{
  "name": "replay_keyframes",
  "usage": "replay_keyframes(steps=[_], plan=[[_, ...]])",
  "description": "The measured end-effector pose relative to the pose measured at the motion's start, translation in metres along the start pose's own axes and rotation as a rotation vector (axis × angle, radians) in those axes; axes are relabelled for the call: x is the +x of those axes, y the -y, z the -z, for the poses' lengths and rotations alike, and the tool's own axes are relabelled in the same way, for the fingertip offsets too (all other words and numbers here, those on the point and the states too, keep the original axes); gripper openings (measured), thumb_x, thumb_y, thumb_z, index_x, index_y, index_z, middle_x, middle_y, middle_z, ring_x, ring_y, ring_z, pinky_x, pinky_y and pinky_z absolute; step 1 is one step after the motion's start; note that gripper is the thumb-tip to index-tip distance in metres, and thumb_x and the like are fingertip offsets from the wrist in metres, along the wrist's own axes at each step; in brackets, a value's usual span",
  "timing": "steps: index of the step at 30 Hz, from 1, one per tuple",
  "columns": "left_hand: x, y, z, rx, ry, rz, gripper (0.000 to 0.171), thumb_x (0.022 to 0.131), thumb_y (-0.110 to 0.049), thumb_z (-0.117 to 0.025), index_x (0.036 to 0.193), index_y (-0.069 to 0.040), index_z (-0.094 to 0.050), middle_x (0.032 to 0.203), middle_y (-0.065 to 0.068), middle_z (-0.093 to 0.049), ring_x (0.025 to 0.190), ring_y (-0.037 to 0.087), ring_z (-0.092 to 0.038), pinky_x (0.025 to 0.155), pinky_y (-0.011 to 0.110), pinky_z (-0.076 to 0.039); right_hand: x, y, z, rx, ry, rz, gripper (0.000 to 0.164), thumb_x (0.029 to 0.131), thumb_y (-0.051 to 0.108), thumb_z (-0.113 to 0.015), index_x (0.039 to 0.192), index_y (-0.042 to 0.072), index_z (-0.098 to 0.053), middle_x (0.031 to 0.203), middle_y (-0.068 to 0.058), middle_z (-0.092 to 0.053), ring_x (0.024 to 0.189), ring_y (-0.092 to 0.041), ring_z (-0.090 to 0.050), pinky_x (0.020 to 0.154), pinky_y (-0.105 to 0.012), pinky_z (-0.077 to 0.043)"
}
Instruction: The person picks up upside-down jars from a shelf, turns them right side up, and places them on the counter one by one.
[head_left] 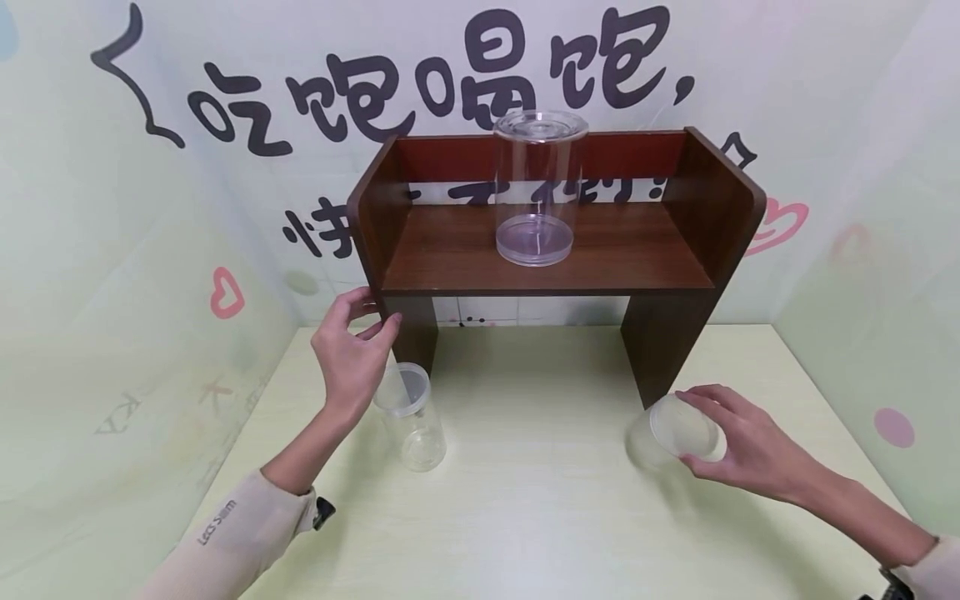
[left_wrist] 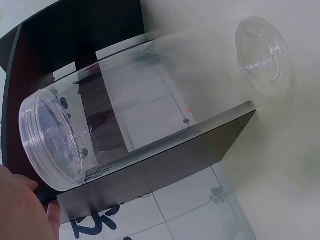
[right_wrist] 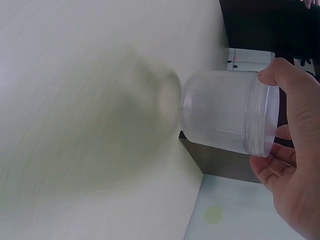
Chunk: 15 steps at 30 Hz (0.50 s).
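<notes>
A dark brown wooden shelf (head_left: pixel 547 279) stands at the back of the table. My left hand (head_left: pixel 352 354) pinches the front edge of its left side panel (left_wrist: pixel 150 170) between thumb and fingers. Just below that hand, a tall clear lidded jar (head_left: pixel 418 433) stands upright; its lid (left_wrist: pixel 52 140) appears near the hand in the left wrist view. My right hand (head_left: pixel 757 446) grips a shorter, cloudy plastic jar (right_wrist: pixel 217 110) by its lid (right_wrist: pixel 263 115), thumb on one side and fingers on the other. This jar is tilted, its base close to the table, by the shelf's right leg.
A large clear jar (head_left: pixel 536 200) stands on the upper board of the shelf, rising above its back rail (head_left: pixel 450 158). The pale table (head_left: pixel 517 500) spreads in front, with a printed wall cloth (head_left: pixel 247 200) behind and at both sides.
</notes>
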<state>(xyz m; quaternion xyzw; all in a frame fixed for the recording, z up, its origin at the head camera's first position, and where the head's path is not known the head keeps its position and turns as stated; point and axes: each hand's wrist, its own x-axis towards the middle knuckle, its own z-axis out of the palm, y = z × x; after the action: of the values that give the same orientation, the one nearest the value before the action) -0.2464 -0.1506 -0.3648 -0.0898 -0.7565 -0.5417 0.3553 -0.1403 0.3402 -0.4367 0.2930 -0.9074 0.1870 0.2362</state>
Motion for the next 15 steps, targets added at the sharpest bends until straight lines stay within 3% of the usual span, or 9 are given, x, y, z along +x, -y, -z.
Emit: replay_keyframes(steps=[7,15], plan=[[0.0013,-0.0008,-0.0042,-0.005,-0.026,-0.015,0.037,0.084,0.01,-0.082,0.119,0.006,-0.072,0.112,0.021,-0.076,0.101,0.031,-0.074,0.074,0.009,-0.058,-0.0037,-0.0035,-0.0005,-0.028,0.035,-0.036,0.078,0.056,0.018,-0.098,0.127,0.003,-0.071,0.118,-0.007,-0.068,0.097,-0.024,-0.067,0.078,-0.01,-0.051],[0.0009,0.003,-0.002,0.011,-0.021,-0.035,0.035,0.085,0.006,-0.081,0.119,0.003,-0.072,0.109,0.017,-0.076,0.097,0.026,-0.073,0.073,0.011,-0.059,-0.0047,-0.0091,-0.0045,-0.054,0.068,-0.051,0.078,0.056,0.022,-0.099,0.127,0.002,-0.072,0.116,-0.01,-0.069,0.096,-0.028,-0.069,0.074,-0.024,-0.058]])
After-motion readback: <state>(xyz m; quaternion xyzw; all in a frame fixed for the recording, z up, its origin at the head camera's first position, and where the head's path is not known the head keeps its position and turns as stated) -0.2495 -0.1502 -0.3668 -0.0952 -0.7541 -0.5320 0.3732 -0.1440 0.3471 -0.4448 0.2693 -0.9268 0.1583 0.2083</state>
